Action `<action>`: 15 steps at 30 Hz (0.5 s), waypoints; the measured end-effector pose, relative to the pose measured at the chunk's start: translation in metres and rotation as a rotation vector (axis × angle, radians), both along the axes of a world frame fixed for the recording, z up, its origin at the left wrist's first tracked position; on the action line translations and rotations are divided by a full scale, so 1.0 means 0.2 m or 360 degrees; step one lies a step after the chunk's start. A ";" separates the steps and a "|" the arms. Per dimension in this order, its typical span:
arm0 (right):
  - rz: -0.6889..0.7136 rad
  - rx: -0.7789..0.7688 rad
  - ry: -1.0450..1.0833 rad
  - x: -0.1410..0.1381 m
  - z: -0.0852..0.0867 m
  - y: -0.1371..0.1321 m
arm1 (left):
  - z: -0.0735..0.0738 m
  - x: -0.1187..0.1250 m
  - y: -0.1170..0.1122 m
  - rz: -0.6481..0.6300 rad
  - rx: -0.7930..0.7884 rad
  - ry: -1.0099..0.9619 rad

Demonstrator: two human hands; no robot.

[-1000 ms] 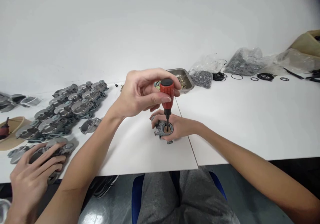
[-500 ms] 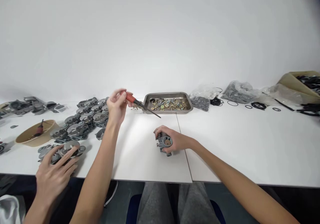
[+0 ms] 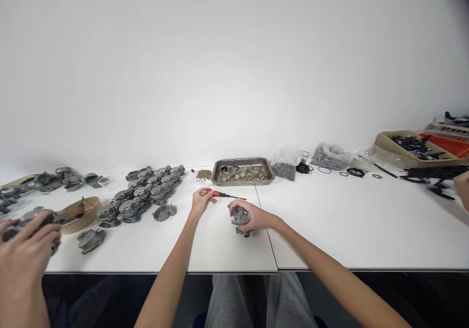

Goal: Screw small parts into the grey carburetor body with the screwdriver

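My right hand (image 3: 256, 216) is wrapped around a grey metal carburetor (image 3: 242, 219) near the middle of the table, its round bore facing me. The palm and fingers hide part of the body. My left hand (image 3: 201, 202) is closed on the red handle of a screwdriver (image 3: 220, 194), low over the table. The dark shaft points right, its tip just behind my right hand. Beyond both hands stands a metal tray (image 3: 243, 183) with small brass and steel parts in it.
Left of me are rows of carburetors (image 3: 132, 209), a loose grey bowl-shaped part (image 3: 164, 212) and a tan tub (image 3: 91, 213). A co-worker's hand (image 3: 29, 250) grips a carburetor there. Bags of small parts (image 3: 330, 156), black rings (image 3: 355, 172) and a bin (image 3: 388, 147) line the back right.
My left hand has lowered the screwdriver toward the table and turned it nearly level. My right hand still holds the carburetor. The camera view has shifted; the co-worker's hand appears farther left with a carburetor.
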State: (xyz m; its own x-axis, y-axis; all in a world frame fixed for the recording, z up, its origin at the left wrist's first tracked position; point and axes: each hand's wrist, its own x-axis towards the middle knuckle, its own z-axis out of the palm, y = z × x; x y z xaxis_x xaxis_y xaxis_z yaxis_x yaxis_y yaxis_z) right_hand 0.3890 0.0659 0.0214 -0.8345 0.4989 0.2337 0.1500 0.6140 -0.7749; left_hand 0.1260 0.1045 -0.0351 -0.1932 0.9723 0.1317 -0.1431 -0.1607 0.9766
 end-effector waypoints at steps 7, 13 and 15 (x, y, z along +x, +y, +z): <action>-0.0680 0.0746 -0.0328 0.01 0.07 -0.21 | -0.03 0.00 0.02 0.0087 0.0011 -0.0010; -0.0726 0.0742 -0.0456 0.11 0.10 -0.25 | -0.05 -0.01 0.03 0.0104 0.0031 -0.0032; -0.0766 0.0693 -0.0394 0.21 0.11 -0.24 | -0.05 -0.01 0.03 0.0104 0.0034 -0.0045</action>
